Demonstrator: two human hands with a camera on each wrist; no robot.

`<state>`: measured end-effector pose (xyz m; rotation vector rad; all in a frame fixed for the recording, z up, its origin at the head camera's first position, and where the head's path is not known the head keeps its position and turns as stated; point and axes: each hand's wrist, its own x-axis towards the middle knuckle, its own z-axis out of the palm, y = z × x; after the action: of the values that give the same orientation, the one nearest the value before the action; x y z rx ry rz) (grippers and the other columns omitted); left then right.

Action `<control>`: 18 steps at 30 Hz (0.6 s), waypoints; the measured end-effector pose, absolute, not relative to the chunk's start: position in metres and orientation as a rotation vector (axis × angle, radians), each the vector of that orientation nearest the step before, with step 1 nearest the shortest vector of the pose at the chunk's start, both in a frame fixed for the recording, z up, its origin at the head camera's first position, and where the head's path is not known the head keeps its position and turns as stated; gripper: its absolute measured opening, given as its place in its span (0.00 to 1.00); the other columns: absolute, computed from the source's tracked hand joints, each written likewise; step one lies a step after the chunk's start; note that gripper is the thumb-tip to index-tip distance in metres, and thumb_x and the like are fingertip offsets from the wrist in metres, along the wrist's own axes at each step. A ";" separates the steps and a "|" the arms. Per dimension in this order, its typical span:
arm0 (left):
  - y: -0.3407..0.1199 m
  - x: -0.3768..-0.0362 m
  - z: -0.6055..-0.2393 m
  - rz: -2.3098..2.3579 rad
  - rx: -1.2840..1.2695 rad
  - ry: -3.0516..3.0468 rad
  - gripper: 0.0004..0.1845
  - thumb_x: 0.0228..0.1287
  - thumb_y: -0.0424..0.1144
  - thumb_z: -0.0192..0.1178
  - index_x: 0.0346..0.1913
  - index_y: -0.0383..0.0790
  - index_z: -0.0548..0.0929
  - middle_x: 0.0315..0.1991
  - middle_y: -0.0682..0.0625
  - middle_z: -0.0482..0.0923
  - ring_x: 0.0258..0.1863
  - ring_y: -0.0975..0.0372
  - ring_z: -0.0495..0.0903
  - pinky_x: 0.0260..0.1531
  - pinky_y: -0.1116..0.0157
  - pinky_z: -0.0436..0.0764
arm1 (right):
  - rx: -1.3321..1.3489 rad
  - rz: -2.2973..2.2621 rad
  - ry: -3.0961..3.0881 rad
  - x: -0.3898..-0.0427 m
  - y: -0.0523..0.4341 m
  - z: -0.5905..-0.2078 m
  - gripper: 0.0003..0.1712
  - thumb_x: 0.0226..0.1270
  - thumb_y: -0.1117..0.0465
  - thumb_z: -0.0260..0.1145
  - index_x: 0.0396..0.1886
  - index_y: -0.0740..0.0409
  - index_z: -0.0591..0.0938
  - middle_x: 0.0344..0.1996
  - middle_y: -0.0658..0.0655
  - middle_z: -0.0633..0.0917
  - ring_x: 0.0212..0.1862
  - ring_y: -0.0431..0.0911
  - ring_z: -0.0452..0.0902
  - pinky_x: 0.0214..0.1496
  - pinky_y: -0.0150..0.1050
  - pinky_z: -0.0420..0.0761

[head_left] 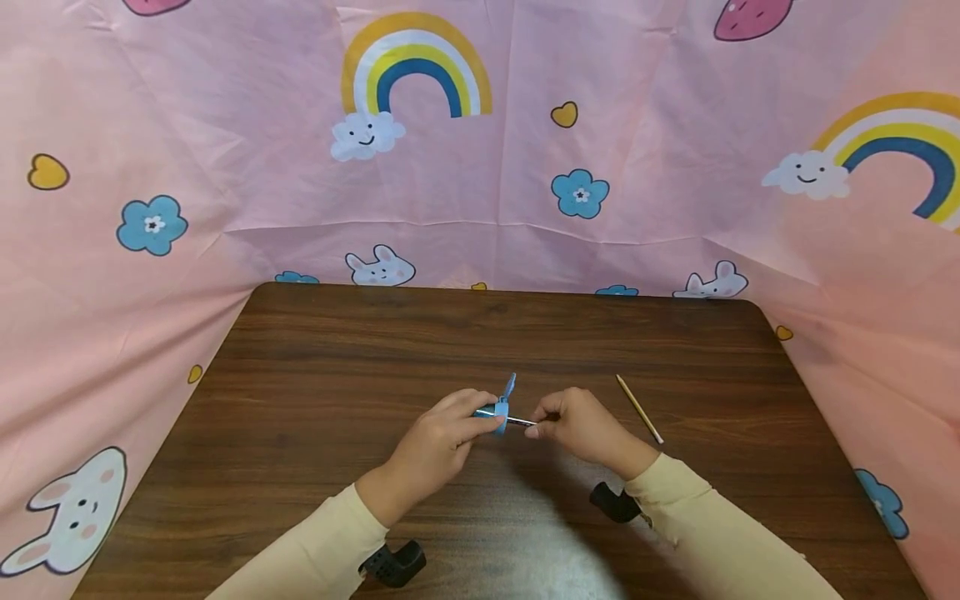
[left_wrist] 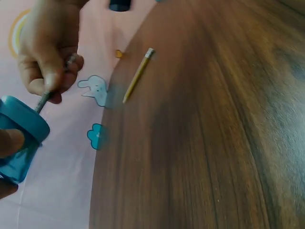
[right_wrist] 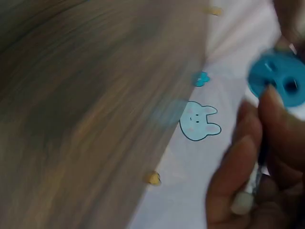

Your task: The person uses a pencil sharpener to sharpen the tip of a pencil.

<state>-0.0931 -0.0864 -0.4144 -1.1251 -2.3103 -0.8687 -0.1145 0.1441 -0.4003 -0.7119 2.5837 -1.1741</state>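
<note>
My left hand (head_left: pixel 435 435) holds a blue pencil sharpener (head_left: pixel 501 410) above the table, its hinged lid standing up. In the left wrist view the sharpener's see-through body (left_wrist: pixel 21 160) shows behind a thumb. Between thumb and fingers, my right hand (head_left: pixel 583 425) pinches a dark, shiny pencil (head_left: pixel 519 422), which points at the sharpener. The tip is at one of the holes in the blurred sharpener face (right_wrist: pixel 274 71) in the right wrist view; how deep it sits is hidden. A whitish eraser end (right_wrist: pixel 243 202) shows by the curled fingers there.
A yellow pencil (head_left: pixel 640 408) with a white end lies on the brown wooden table (head_left: pixel 360 350), right of the hands. Pink patterned cloth (head_left: pixel 510 167) hangs behind and at both sides. Black wrist devices (head_left: pixel 397 564) hang under the forearms.
</note>
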 end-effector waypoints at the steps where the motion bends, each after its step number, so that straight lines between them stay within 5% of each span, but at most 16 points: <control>1: -0.087 -0.094 -0.416 -0.857 -1.156 -2.274 0.20 0.47 0.16 0.68 0.44 0.36 0.88 0.49 0.45 0.82 0.52 0.54 0.79 0.50 0.66 0.81 | -0.619 -1.211 2.485 -0.117 0.146 -0.398 0.05 0.59 0.65 0.71 0.26 0.62 0.86 0.17 0.47 0.79 0.21 0.37 0.68 0.22 0.31 0.70; 8: -0.087 -0.097 -0.418 -0.893 -1.133 -2.222 0.18 0.48 0.18 0.68 0.44 0.35 0.88 0.48 0.44 0.81 0.51 0.53 0.79 0.50 0.67 0.81 | -0.561 -1.066 2.527 -0.124 0.143 -0.391 0.05 0.62 0.62 0.69 0.33 0.60 0.87 0.25 0.48 0.83 0.26 0.39 0.73 0.28 0.34 0.76; 14: -0.087 -0.098 -0.413 -1.021 -0.976 -2.341 0.17 0.52 0.21 0.68 0.47 0.34 0.87 0.52 0.44 0.81 0.55 0.53 0.78 0.49 0.62 0.82 | -0.765 -0.719 3.045 -0.112 0.135 -0.390 0.29 0.57 0.53 0.74 0.58 0.54 0.81 0.47 0.54 0.83 0.48 0.48 0.80 0.45 0.44 0.83; 18: -0.088 -0.098 -0.410 -1.109 -0.872 -2.425 0.18 0.53 0.21 0.67 0.49 0.36 0.87 0.54 0.45 0.80 0.56 0.53 0.77 0.47 0.63 0.83 | -1.076 -0.589 3.329 -0.109 0.138 -0.400 0.33 0.51 0.56 0.78 0.59 0.58 0.80 0.49 0.59 0.81 0.51 0.52 0.78 0.45 0.45 0.83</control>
<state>-0.0982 -0.0883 -0.4103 -0.8722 -2.4254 -1.1090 -0.1092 0.1376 -0.3995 -1.0757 3.3289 -0.5886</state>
